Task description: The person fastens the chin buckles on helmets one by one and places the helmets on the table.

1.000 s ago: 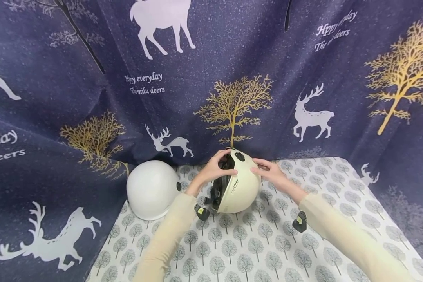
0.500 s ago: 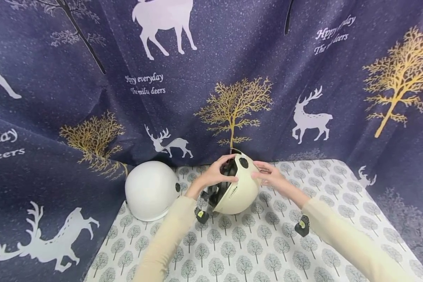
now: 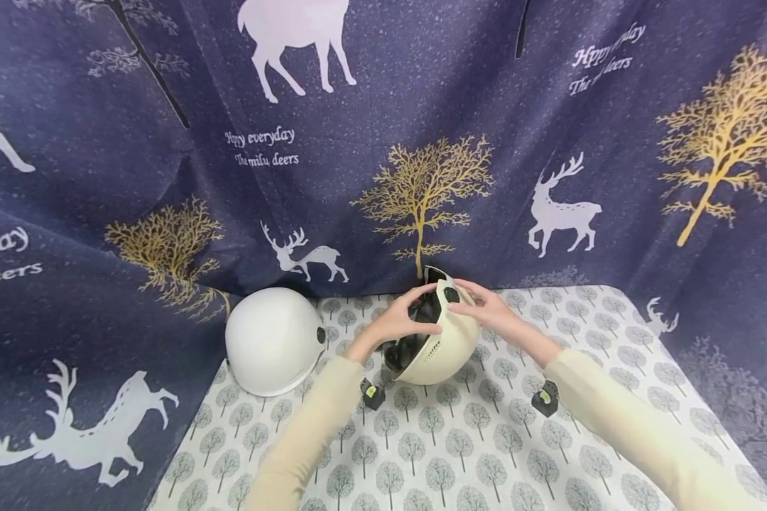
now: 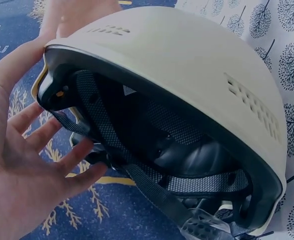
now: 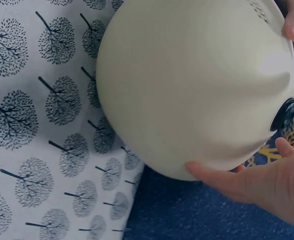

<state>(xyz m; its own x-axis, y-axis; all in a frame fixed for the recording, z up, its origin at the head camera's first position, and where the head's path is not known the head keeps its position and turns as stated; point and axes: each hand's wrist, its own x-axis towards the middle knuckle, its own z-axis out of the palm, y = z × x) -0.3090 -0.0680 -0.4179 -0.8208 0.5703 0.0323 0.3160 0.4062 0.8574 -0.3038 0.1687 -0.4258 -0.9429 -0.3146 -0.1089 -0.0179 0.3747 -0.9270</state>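
A cream helmet [image 3: 444,355] is tilted on its side, its dark padded inside facing left and up. My left hand [image 3: 404,317] grips its rim at the upper end, with the thumb along the edge; in the left wrist view several fingers spread near the webbing straps [image 4: 104,117]. My right hand [image 3: 491,310] holds the same end from the right, thumb near the round black fitting [image 3: 451,295]. In the right wrist view a fingertip [image 5: 194,167] presses the smooth shell [image 5: 186,90]. A clear chin piece [image 4: 206,225] hangs at the opening.
A white helmet [image 3: 271,341] rests dome up at the left back of the table, a black round fitting [image 3: 321,335] on its side. The tree-print tablecloth [image 3: 415,447] covers the table. A dark blue deer-print curtain [image 3: 371,213] hangs directly behind.
The cream helmet first tips so that its inside shows more, then shifts slightly right. Both hands stay on it, and the left one moves a little right with it. The white helmet stays put.
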